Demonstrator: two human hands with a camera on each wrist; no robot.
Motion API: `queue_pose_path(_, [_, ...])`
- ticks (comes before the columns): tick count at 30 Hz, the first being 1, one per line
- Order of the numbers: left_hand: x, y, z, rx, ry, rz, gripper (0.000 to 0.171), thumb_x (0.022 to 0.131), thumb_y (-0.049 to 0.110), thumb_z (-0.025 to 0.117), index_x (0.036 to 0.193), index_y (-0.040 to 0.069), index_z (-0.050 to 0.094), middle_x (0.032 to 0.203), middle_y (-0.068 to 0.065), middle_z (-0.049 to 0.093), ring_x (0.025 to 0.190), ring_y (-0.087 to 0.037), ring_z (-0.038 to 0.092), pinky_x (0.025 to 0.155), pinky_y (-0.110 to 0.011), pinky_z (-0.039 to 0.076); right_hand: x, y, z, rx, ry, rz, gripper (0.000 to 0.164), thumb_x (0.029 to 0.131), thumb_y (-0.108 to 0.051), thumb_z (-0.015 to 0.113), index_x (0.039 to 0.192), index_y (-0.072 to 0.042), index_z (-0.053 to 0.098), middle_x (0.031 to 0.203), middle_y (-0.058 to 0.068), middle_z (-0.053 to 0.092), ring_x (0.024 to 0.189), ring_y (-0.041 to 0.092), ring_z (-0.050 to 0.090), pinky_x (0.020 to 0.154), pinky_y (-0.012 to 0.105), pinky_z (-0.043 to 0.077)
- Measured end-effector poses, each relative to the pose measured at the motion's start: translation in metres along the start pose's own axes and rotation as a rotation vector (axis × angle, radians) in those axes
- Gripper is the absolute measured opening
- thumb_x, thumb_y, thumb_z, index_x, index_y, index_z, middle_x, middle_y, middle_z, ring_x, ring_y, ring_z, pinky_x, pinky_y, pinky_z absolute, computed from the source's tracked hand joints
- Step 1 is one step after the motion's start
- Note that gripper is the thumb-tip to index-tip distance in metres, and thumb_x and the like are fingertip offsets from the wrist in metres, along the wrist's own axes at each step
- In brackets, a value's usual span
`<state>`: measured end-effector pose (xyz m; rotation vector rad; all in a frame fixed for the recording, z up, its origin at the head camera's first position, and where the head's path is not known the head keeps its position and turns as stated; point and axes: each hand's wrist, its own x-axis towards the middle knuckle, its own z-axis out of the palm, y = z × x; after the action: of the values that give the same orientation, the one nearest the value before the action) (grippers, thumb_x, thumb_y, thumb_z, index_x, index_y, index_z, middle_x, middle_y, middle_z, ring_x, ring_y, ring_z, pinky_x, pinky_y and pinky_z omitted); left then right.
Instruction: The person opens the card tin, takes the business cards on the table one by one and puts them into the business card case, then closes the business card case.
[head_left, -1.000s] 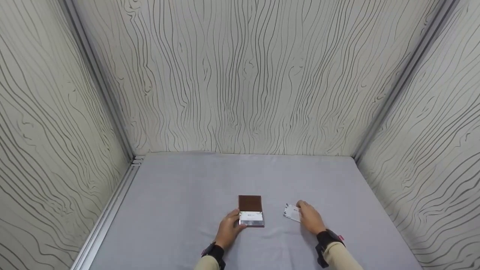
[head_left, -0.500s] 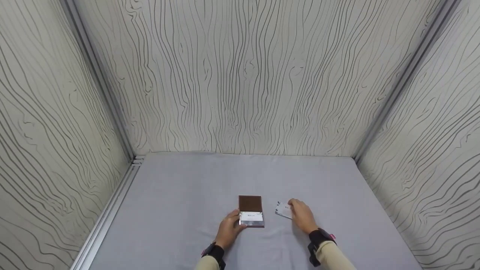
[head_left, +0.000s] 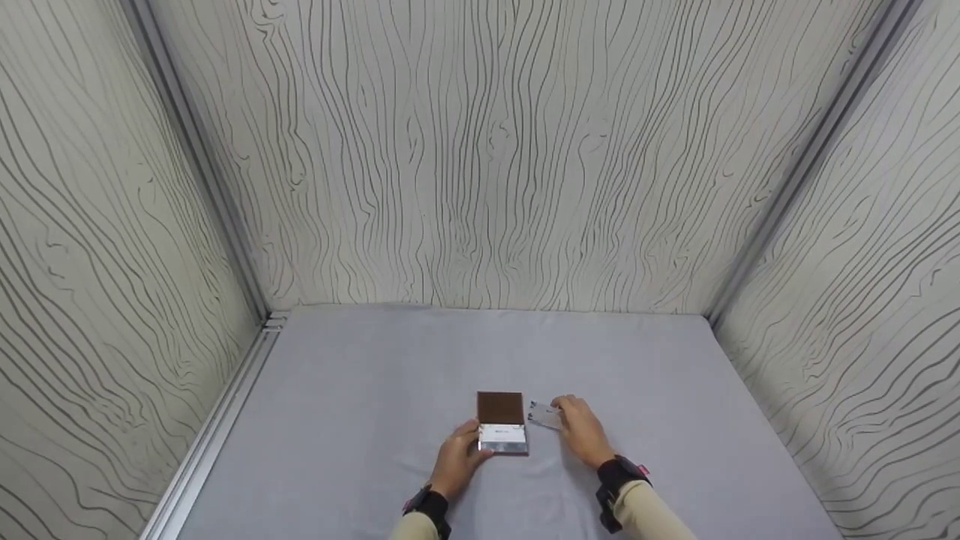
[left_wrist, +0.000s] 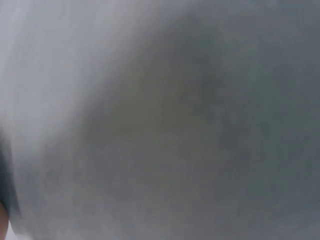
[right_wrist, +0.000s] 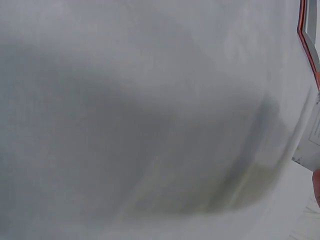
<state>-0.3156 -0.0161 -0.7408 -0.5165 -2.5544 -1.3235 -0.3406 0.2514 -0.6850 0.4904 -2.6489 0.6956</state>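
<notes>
An opened brown card case (head_left: 500,407) lies on the cloth, lid half away from me. Its near half has a silvery band and holds a white printed card (head_left: 502,433). My left hand (head_left: 455,459) grips the case at its left side, thumb on the near corner. Just right of the case, my right hand (head_left: 585,433) pinches a business card (head_left: 541,415) by its right end, and a small gap separates card and case. The right wrist view catches the case's edge (right_wrist: 302,35) and part of the held card (right_wrist: 311,135). Mostly blurred cloth fills the left wrist view.
Grey cloth (head_left: 360,390) covers the table, with slight wrinkles near the hands. Wood-grain patterned panels (head_left: 480,150) rise at the back and both sides. A metal rail (head_left: 214,427) runs along the table's left edge.
My right hand has carried the business card leftward, up close to the case's right side. The left hand and the case have stayed in place.
</notes>
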Motion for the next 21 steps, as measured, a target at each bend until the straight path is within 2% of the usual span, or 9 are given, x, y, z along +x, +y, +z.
queue_pose_path(5, [-0.001, 0.000, 0.000, -0.004, -0.003, -0.027, 0.042, 0.083, 0.014, 0.078, 0.118, -0.006, 0.067, 0.133, -0.020, 0.059, 0.127, -0.036, 0.053, 0.108, -0.049, 0.041, 0.001, -0.011, 0.009, 0.011, 0.041, -0.078, 0.026, 0.083, 0.013, 0.064, 0.101, -0.005, 0.064, 0.093, 0.005, 0.060, 0.090, 0.026, 0.060, 0.079, 0.044, 0.055])
queue_pose_path(10, [-0.001, -0.001, 0.000, -0.008, -0.002, -0.028, 0.042, 0.083, 0.013, 0.078, 0.118, -0.005, 0.067, 0.134, -0.020, 0.059, 0.128, -0.036, 0.052, 0.108, -0.050, 0.040, 0.005, -0.022, 0.012, 0.037, 0.044, -0.101, 0.023, 0.085, 0.011, 0.064, 0.101, -0.005, 0.065, 0.093, 0.005, 0.061, 0.089, 0.025, 0.060, 0.079, 0.044, 0.055])
queue_pose_path(21, [-0.001, -0.004, 0.000, 0.002, 0.009, 0.039, 0.039, 0.083, 0.014, 0.078, 0.115, -0.007, 0.068, 0.130, -0.023, 0.060, 0.124, -0.039, 0.054, 0.105, -0.051, 0.043, 0.013, -0.042, 0.020, 0.062, 0.068, -0.203, 0.019, 0.089, 0.008, 0.063, 0.103, -0.003, 0.067, 0.096, 0.007, 0.065, 0.091, 0.025, 0.062, 0.080, 0.042, 0.055])
